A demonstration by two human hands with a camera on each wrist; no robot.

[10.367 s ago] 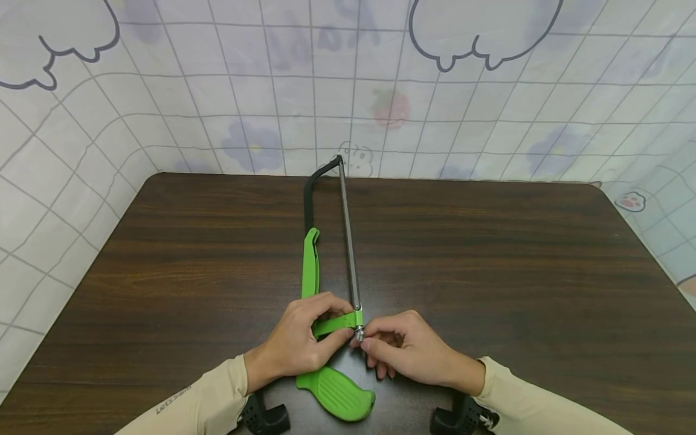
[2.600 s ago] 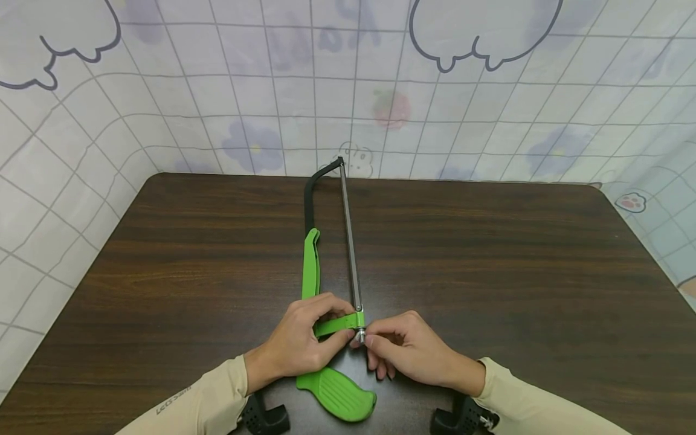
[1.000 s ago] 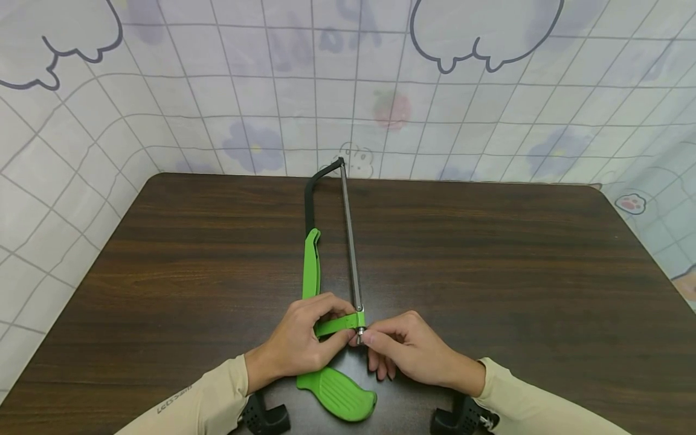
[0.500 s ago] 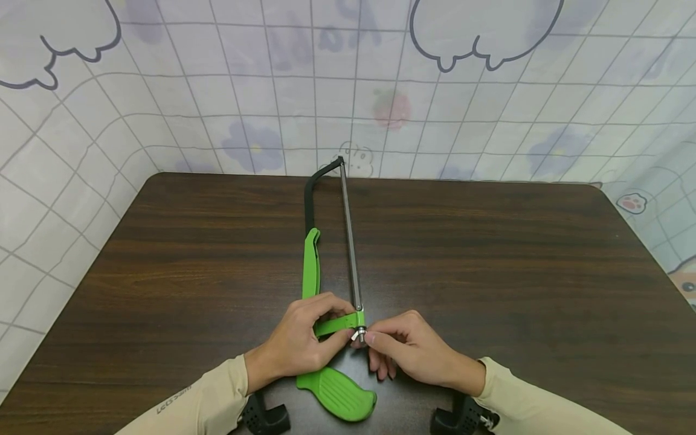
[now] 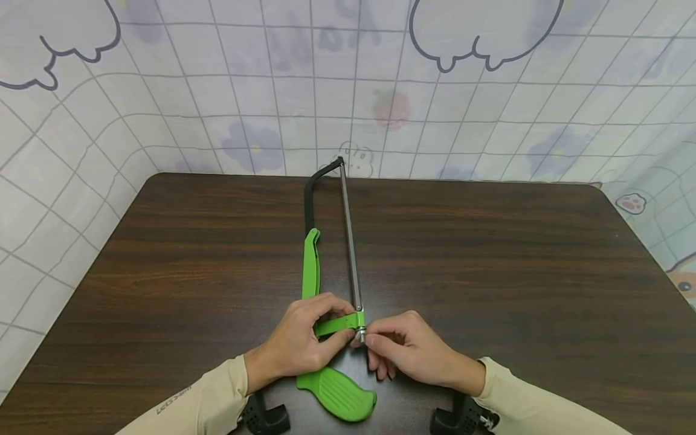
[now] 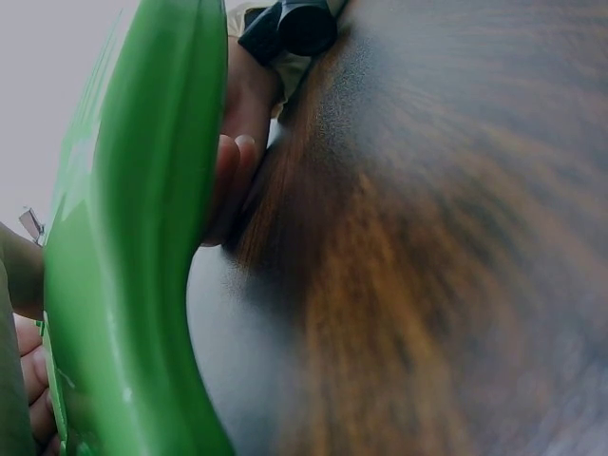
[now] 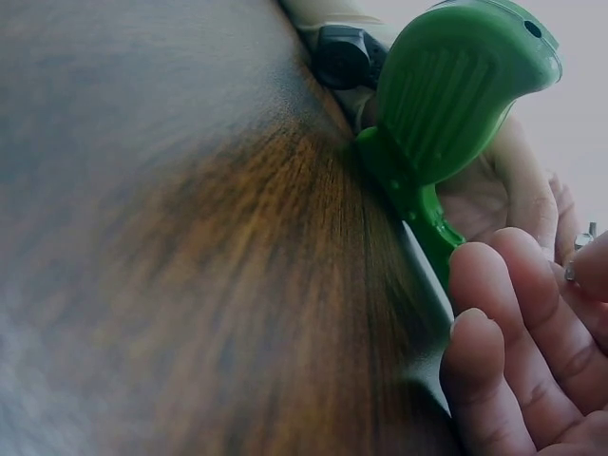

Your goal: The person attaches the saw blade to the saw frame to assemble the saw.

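Observation:
A hacksaw with a green handle (image 5: 337, 394) and a black front arm (image 5: 309, 199) lies on the table, its front end pointing away from me. Its grey blade (image 5: 350, 241) runs along the right side. My left hand (image 5: 301, 339) grips the green frame near the blade's close end, thumb and fingers curled about the short cross arm (image 5: 336, 324). With thumb and forefinger, my right hand (image 5: 410, 350) pinches the small metal wing nut (image 5: 360, 336) there. The handle (image 6: 142, 209) fills much of the left wrist view; the wing nut (image 7: 583, 240) shows at the right wrist view's edge.
The dark wood table (image 5: 516, 272) extends to both sides of the saw. A white tile-patterned sheet (image 5: 462, 109) rises behind its back edge. Black wrist cameras (image 5: 266, 417) sit under both forearms, beside the handle.
The wing nut has turned between the frames, its wings showing at differing angles, while my right thumb and forefinger shift slightly. My left hand and the hacksaw stay nearly in place.

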